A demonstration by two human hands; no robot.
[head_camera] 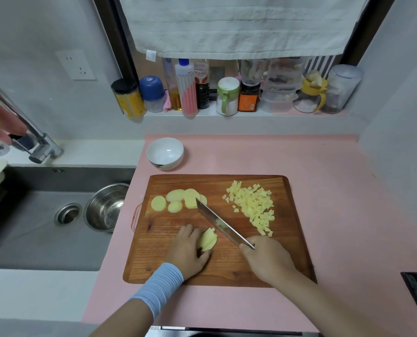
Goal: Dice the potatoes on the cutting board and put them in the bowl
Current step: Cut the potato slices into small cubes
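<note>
Gripping the cleaver (220,224), the right hand (267,257) is angling it beside stiff potato slices (208,240) (probably slippery) that the left hand (188,251) is clamping together.

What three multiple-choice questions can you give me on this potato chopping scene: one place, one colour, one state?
1. On the cutting board, the potato dice lie: A left; B right; C at the near edge.
2. The counter mat is: A pink; B green; C black.
3. The left hand: A lies open; B grips the bowl; C holds stacked potato slices.
Answers: B, the dice are piled right of the knife in the right hand; A, pink surrounds the board; C, it curls round the slices.
</note>
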